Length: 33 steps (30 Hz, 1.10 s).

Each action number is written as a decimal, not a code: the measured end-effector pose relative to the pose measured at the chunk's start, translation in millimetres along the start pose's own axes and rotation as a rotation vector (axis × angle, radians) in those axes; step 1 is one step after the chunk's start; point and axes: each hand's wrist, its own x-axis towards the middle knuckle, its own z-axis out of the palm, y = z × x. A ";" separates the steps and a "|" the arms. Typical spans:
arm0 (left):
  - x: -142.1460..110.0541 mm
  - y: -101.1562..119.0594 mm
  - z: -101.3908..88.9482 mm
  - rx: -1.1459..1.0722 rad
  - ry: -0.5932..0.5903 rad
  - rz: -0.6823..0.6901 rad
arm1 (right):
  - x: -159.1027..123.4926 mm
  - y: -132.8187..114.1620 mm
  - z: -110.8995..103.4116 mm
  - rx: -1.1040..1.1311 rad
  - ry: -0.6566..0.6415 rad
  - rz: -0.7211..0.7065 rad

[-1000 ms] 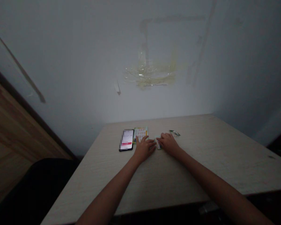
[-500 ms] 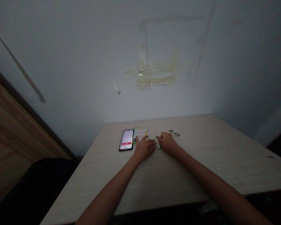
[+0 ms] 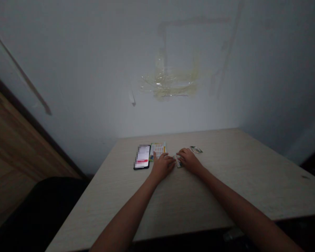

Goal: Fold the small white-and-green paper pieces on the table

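My left hand (image 3: 162, 165) and my right hand (image 3: 189, 160) meet over a small printed packet (image 3: 177, 161) on the pale wooden table (image 3: 189, 199). Both hands have their fingers curled and pinched on the packet, the left on its left edge, the right on its right edge. The packet lies low, touching or nearly touching the table top. A colourful printed card (image 3: 158, 149) lies just beyond my left hand. A small torn wrapper piece (image 3: 196, 149) lies just beyond my right hand.
A black phone (image 3: 142, 156) with a lit screen lies left of the card. A grey wall with old tape marks (image 3: 170, 82) rises behind the table. A dark chair (image 3: 39, 210) stands at the lower left, beside a wooden panel (image 3: 10, 143).
Both hands stay on the packet; the fingers have shifted slightly closer together. Nothing else has moved.
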 end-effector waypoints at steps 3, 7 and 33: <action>1.2 0.6 0.7 0.009 0.012 0.001 | 0.0 2.8 0.4 0.074 -0.014 -0.026; 5.2 3.0 3.5 0.036 0.036 -0.002 | 0.4 5.8 3.1 0.116 -0.015 0.027; 9.6 10.9 2.1 -0.034 0.006 -0.150 | -5.9 4.4 -2.5 0.214 -0.040 0.086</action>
